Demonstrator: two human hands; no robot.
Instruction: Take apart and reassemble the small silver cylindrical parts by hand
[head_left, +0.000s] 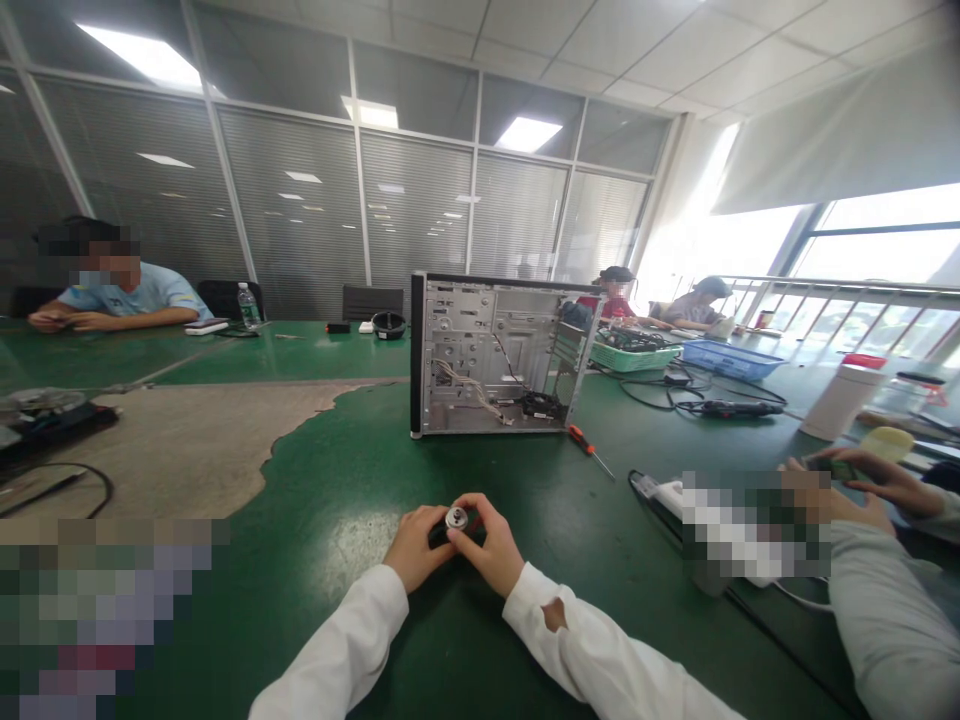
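Between my two hands, just above the green tabletop [345, 540], is a small round metal part [456, 518] with a dark centre. The fingers of my left hand [417, 545] are closed on its left side. My right hand [489, 545] pinches it from the right, thumb in front and index finger over the top. Beyond my hands stands an open computer case [495, 355] with loose cables and a black fan inside. An orange-handled screwdriver [581, 438] lies by the case's lower right corner.
A white power strip [675, 495] with a black cable lies to the right, near another person's hands [847, 490]. Green [637, 358] and blue baskets [731, 362] stand behind. Dark equipment [52, 425] is at the left. Other people sit around the table.
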